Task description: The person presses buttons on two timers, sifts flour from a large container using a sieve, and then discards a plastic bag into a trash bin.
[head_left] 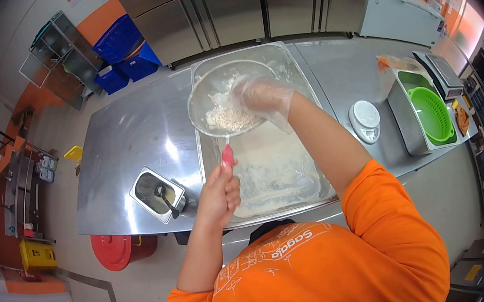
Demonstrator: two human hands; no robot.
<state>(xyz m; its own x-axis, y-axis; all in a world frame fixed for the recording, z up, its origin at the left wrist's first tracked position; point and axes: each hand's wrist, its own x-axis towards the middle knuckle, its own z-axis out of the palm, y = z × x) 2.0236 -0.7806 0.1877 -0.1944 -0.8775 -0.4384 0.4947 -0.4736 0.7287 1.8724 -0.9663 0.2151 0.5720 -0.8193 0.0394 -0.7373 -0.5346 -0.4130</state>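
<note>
My left hand (pixel 221 191) is wrapped round the pink handle of a round mesh strainer (pixel 201 98), held over a large metal tray (pixel 316 95). Small pale, flour-dusted pieces (pixel 227 118) lie in the strainer, mostly on its near side. My right hand (pixel 260 95), in a clear plastic glove, reaches into the strainer from the right and touches the pieces. Its fingertips are blurred and partly hidden, so their grip does not show. White flour (pixel 268 163) covers much of the tray's bottom below the strainer.
Left of the tray stands a small metal container (pixel 179 194) with a black-handled utensil (pixel 166 199). To the right are a white kitchen scale (pixel 365 121) and a metal bin (pixel 408 123) holding a green basket (pixel 433 116). A red lidded bucket (pixel 113 251) sits below the table's left front edge.
</note>
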